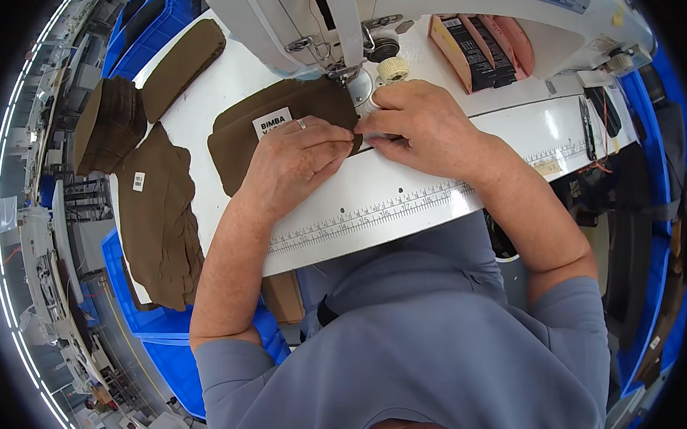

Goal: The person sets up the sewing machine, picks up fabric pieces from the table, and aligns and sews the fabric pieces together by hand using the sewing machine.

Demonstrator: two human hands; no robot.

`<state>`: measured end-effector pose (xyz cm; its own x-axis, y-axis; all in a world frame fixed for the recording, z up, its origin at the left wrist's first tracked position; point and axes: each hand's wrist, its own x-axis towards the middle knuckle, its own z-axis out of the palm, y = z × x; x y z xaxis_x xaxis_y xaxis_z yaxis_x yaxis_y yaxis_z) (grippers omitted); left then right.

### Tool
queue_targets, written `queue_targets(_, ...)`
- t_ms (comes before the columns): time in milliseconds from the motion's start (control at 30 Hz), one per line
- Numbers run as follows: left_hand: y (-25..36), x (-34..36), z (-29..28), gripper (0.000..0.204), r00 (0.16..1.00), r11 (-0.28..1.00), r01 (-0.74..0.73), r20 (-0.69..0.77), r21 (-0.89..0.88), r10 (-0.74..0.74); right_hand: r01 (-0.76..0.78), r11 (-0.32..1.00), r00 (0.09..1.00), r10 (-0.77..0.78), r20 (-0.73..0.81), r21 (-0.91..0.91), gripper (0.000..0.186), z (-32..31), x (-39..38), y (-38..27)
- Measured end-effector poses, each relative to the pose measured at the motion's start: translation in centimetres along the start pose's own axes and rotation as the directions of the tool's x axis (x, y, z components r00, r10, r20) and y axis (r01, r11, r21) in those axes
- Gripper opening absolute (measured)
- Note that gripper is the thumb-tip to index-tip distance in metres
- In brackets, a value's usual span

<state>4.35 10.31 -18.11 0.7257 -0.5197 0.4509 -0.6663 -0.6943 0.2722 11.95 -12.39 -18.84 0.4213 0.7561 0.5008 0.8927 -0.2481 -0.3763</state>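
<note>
The right hand (431, 130) has its fingers curled in, with thumb and forefinger close together at the right edge of a brown fabric piece (235, 145), near the centre of the frame; whether they pinch the cloth I cannot tell. The left hand (292, 166) lies over the piece's lower right part, fingers side by side and slightly bent, a ring (301, 124) on one of them; its thumb is hidden, so whether it grips or only presses is unclear. The fingertips of both hands nearly meet.

The fabric piece lies on the white table (321, 202), a white label (271, 122) partly showing beside the left fingers. Its upper right corner reaches the needle area of the white sewing machine (249, 15) at top centre, next to a cream-coloured wheel (393, 69). A ruler scale (405, 206) runs along the table's near edge.

At upper right is a pink holder (512, 42) with dark packets; farther right lie metal snips (587, 127). At left are a pile of brown fabric (155, 222), a thick brown stack (110, 124) and a single brown piece (185, 62), with a blue bin (164, 23) behind.
</note>
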Motion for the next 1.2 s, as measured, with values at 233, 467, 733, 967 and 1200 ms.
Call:
queue_targets(233, 0.4, 0.1, -0.4, 0.010, 0.995, 0.991, 0.092, 0.053, -0.099, -0.087, 0.097, 0.995, 0.995, -0.097, -0.032, 0.006, 0.015, 0.1, 0.2, 0.3)
queue_targets(467, 0.8, 0.8, -0.5, 0.012, 0.991, 0.990, 0.111, 0.083, -0.091, -0.103, 0.111, 0.993, 0.994, -0.111, 0.019, 0.026, 0.014, 0.3, 0.3, 0.9)
queue_targets(733, 0.7, 0.4, -0.3, 0.011, 0.974, 0.959, 0.225, 0.043, -0.172, -0.221, 0.419, 0.863, 0.906, -0.376, 0.194, -0.283, 0.020, -0.3, 0.4, 0.3)
queue_targets(967, 1.0, 0.7, -0.7, 0.012, 0.934, 0.894, 0.358, 0.086, -0.271, -0.348, 0.527, 0.790, 0.848, -0.512, 0.135, -0.312, 0.012, -0.1, 0.9, 0.6)
queue_targets(1200, 1.5, 0.6, -0.6, 0.014, 0.950, 0.920, 0.287, -0.042, -0.267, -0.309, 0.470, 0.842, 0.880, -0.468, 0.073, -0.264, 0.013, 0.1, 0.8, 1.1)
